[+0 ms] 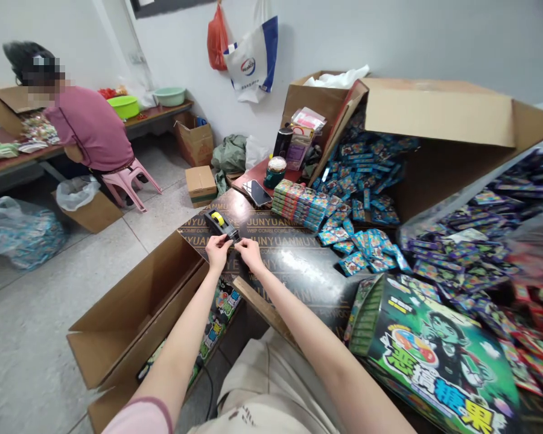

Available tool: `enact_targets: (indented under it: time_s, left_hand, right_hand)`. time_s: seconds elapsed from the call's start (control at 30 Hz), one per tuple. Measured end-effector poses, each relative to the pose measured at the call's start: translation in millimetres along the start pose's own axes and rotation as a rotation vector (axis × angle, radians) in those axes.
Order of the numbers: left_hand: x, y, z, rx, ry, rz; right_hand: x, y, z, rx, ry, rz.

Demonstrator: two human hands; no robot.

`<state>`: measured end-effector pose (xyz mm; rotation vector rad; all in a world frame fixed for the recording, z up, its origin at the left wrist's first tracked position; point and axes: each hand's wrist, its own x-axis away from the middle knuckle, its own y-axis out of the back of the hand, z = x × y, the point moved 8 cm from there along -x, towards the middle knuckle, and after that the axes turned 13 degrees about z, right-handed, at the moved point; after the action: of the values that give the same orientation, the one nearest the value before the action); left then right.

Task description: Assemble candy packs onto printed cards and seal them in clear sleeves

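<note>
Both my arms reach forward to a black tape dispenser with a yellow hub, standing at the left edge of the dark table. My left hand is closed in a pinch at the dispenser's front end. My right hand pinches right beside it, fingertips nearly touching the left hand's. What they grip is too small to make out, possibly a strip of tape. A green printed display box lies on its side near my right forearm.
An open cardboard carton stands on the floor at my left. Blue packets spill from a big tilted carton; a stack of packs, a phone and a cup lie beyond. Another person sits at a far bench.
</note>
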<state>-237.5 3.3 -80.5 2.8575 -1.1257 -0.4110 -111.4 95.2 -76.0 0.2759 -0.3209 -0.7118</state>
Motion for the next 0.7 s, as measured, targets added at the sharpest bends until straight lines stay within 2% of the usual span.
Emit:
enact_targets:
  time_s: [0.17,0.3,0.4,0.47,0.5,0.53,0.57,0.6,0.7]
  left_hand:
    - [-2.5,-3.6,-1.5,-0.009,0.047,0.013]
    - [-0.8,0.8,-12.8,0.015,0.081,0.011]
    - [18.2,11.3,-24.5,0.066,0.101,-0.007]
    - [44.1,10.0,-28.9,0.118,0.123,-0.022]
    - [60.4,2.6,-30.5,0.147,0.136,-0.013]
    - [77.9,-12.0,-32.0,0.185,0.153,0.027]
    - [96.4,-34.4,-34.1,0.236,0.178,0.109]
    - [116.3,-63.6,-37.5,0.298,0.213,0.225]
    - [185.6,-165.1,-59.5,0.457,0.370,0.644]
  right_hand:
    - [-8.9,14.2,1.4,0.097,-0.068,-0.095]
    - [5.8,24.9,22.5,0.127,-0.050,-0.168]
    - [46.9,31.5,41.9,0.138,0.044,-0.191]
    - [98.4,46.8,42.7,0.165,0.132,-0.238]
    - [131.7,60.2,37.9,0.191,0.173,-0.285]
    - [171.5,78.5,33.8,0.248,0.249,-0.381]
    - [215.0,100.2,25.7,0.322,0.284,-0.509]
    - [260.0,123.7,13.5,0.398,0.264,-0.657]
    - [388.8,188.4,-34.1,0.507,0.064,-1.122]
